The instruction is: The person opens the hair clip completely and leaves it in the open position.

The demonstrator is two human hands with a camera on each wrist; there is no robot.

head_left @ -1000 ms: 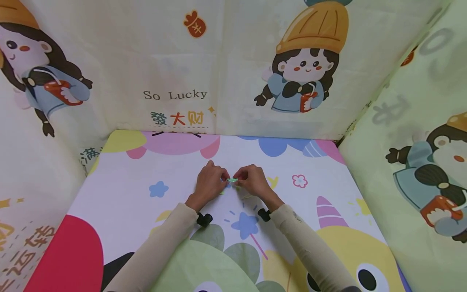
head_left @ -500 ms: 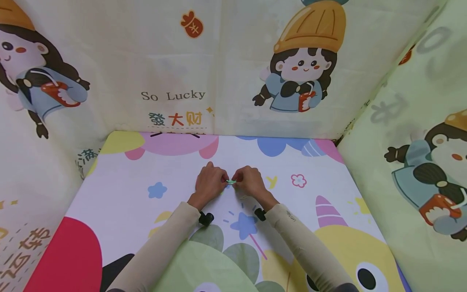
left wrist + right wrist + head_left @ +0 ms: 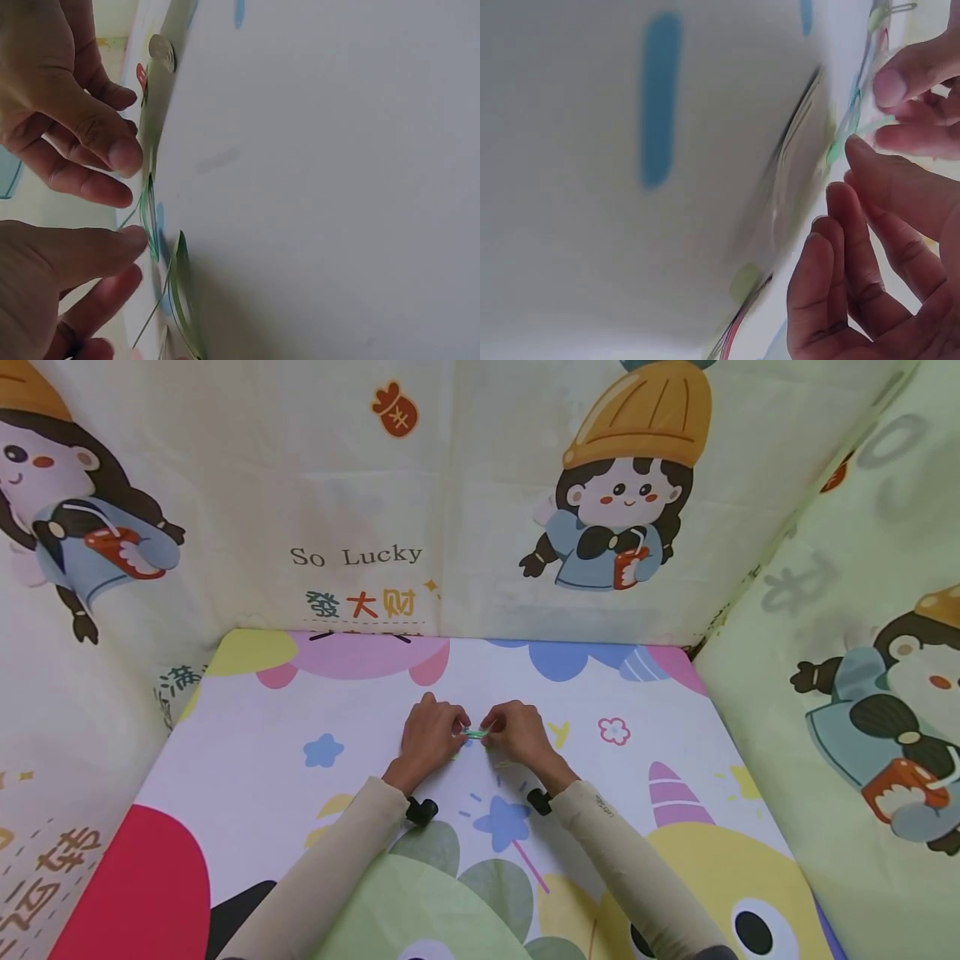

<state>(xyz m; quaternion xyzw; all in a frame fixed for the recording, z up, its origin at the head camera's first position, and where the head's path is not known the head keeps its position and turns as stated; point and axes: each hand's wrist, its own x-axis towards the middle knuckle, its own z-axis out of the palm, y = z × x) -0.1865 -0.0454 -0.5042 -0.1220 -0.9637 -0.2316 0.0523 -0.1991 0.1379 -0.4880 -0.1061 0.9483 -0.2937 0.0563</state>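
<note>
Both hands meet at the middle of the printed mat [image 3: 247, 760]. Between them is a small green wire clip [image 3: 474, 732]. My left hand [image 3: 453, 735] pinches its left end and my right hand [image 3: 493, 733] pinches its right end, fingers curled. In the left wrist view the green clip [image 3: 148, 214] stands against the mat's surface between the fingertips of both hands. In the right wrist view the green clip [image 3: 855, 131] shows between the left hand's fingertips [image 3: 892, 86] and the right hand's fingers [image 3: 877, 172]. Most of the clip is hidden by the fingers.
A second pale green clip [image 3: 184, 300] lies beside the held one, with a red clip [image 3: 140, 75] and a round silver piece [image 3: 161, 52] farther off. Cloth walls with cartoon prints [image 3: 360, 510] close in the mat at the back, left and right.
Both hands have stayed on the green clip at the same spot. The right hand has shifted very slightly to the right since half a second ago.
</note>
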